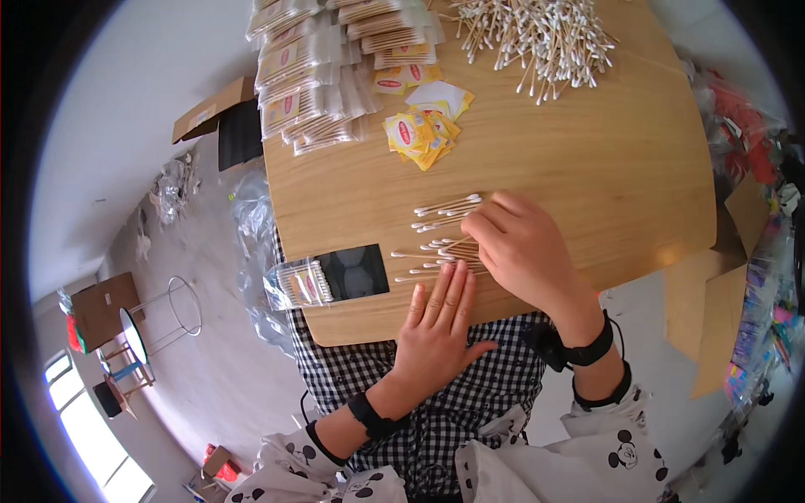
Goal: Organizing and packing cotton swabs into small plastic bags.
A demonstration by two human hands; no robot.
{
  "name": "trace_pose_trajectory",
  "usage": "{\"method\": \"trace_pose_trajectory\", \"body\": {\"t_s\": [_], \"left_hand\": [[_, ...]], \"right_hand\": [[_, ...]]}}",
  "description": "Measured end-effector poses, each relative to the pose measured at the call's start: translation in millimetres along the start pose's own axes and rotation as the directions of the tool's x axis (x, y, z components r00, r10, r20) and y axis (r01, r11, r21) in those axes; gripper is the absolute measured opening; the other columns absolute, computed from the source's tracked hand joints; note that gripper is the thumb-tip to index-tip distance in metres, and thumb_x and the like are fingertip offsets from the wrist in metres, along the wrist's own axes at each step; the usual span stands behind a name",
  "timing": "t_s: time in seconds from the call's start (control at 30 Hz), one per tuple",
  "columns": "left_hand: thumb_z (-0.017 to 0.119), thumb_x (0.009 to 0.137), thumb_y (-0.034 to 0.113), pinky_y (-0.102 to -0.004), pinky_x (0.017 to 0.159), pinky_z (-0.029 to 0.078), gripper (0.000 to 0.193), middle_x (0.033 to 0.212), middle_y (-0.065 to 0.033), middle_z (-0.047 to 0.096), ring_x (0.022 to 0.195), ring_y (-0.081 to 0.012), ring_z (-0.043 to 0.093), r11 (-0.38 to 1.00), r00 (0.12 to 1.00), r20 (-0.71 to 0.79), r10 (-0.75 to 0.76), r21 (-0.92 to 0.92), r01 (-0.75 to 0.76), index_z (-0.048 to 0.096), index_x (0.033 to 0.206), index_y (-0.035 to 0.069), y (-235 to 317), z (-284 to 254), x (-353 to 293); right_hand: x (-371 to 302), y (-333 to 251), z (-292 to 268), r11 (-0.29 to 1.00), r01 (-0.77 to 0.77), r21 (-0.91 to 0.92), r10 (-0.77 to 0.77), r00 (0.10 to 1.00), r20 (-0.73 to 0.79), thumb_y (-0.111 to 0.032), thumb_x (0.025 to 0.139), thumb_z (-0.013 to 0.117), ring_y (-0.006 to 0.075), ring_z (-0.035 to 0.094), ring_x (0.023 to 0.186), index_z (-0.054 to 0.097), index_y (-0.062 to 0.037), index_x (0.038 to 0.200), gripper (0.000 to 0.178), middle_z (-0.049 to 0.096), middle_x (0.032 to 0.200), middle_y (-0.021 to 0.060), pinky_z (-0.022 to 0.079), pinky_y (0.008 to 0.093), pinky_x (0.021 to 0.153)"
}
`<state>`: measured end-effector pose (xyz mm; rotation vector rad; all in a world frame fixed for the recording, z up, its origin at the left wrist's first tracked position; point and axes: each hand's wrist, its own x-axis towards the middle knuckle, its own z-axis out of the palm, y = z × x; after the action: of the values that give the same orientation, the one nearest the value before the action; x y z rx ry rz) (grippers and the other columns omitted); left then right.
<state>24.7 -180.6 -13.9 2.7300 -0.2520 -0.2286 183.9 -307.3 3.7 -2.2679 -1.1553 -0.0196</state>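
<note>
Loose cotton swabs (pixel 436 210) lie in a small spread near the front of the wooden table (pixel 587 168), mostly side by side, tips pointing left and right. My left hand (pixel 432 331) rests at the table's front edge, fingers straight and flat, fingertips touching the nearest swabs. Over the right ends of the spread, my right hand (pixel 524 251) is closed in a pinch on a slanted cotton swab (pixel 459 244); its fingers partly hide the others. Left of the spread, a clear bag of swabs (pixel 303 283) lies beside a dark flat piece (pixel 356 271), partly over the table's left edge.
Stacked bags of packed swabs (pixel 306 75) cover the far left of the table. Yellow and white cards (pixel 423 134) lie beside them. A big heap of loose swabs (pixel 545 42) sits at the back. Cardboard boxes (pixel 713 302) and plastic-wrapped goods (pixel 759 335) stand on the right.
</note>
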Motion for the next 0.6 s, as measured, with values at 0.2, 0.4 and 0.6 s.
{"method": "trace_pose_trajectory", "body": {"t_s": [0.2, 0.4, 0.6], "left_hand": [[0.057, 0.081, 0.067, -0.0523, 0.117, 0.021, 0.101, 0.157, -0.0203, 0.030, 0.148, -0.0320, 0.024, 0.999, 1.000, -0.009, 0.019, 0.047, -0.019, 0.034, 0.148, -0.005, 0, 10, -1], [0.062, 0.089, 0.047, -0.0542, 0.118, 0.017, 0.085, 0.157, -0.0217, 0.029, 0.149, -0.0346, 0.022, 0.987, 0.998, -0.045, -0.035, -0.157, 0.027, 0.030, 0.149, -0.005, -6, -8, 8], [0.057, 0.084, -0.005, -0.0560, 0.119, 0.009, 0.079, 0.159, -0.0280, 0.017, 0.149, -0.0438, 0.015, 0.877, 0.861, -0.423, -0.283, -0.478, 0.053, 0.019, 0.153, -0.005, -42, -19, 3]], "right_hand": [[10, -1, -9, 0.991, 0.051, -0.123, -0.040, 0.995, 0.093, 0.000, 0.069, 0.066, 0.0256, 0.058, 0.084, 0.057, -0.0054, 0.086, 0.020, 0.059, 0.081, 0.0061, 0.051, 0.0365, 0.074], [-23, -17, -28, 0.992, -0.103, -0.070, 0.108, 0.992, 0.062, 0.004, 0.066, 0.067, 0.0271, 0.056, 0.079, 0.057, -0.0066, 0.082, 0.022, 0.057, 0.079, 0.0060, 0.048, 0.0396, 0.069], [-47, -36, 5, 0.997, -0.068, -0.038, 0.069, 0.997, 0.040, 0.003, 0.065, 0.068, 0.0231, 0.057, 0.080, 0.062, -0.0040, 0.078, 0.016, 0.059, 0.083, 0.0050, 0.049, 0.0360, 0.066]]}}
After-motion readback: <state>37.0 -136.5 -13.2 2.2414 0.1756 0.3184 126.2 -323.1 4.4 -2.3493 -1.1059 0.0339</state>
